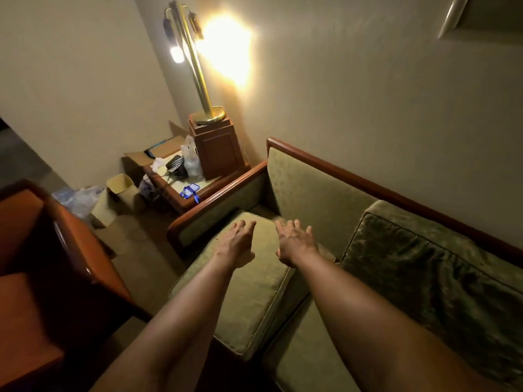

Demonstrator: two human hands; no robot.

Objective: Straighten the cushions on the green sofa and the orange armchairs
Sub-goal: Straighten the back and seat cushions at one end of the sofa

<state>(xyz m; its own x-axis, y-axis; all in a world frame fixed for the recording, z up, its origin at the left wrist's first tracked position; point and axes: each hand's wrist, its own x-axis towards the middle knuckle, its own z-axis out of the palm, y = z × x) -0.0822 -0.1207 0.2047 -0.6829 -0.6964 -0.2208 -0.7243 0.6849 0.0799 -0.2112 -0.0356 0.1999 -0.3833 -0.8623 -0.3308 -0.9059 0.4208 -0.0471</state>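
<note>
The green sofa (317, 190) with a wooden frame stands against the wall. Its left seat cushion (249, 301) sits askew, pulled forward past the second seat cushion (305, 346). A darker green back cushion (424, 267) leans against the sofa back on the right; the left part of the back is bare. My left hand (236, 240) is open, fingers spread, over the far end of the left seat cushion. My right hand (295, 241) is open too, beside it near the cushion's back corner. Neither holds anything. An orange armchair (31, 278) is at the left.
A wooden side table (195, 193) stands at the sofa's left arm, with a lit brass lamp (198, 80) on a wooden box, bottles, a dark bag and a blue item. A small bin (119, 193), a cardboard box and plastic bags lie on the carpet beyond.
</note>
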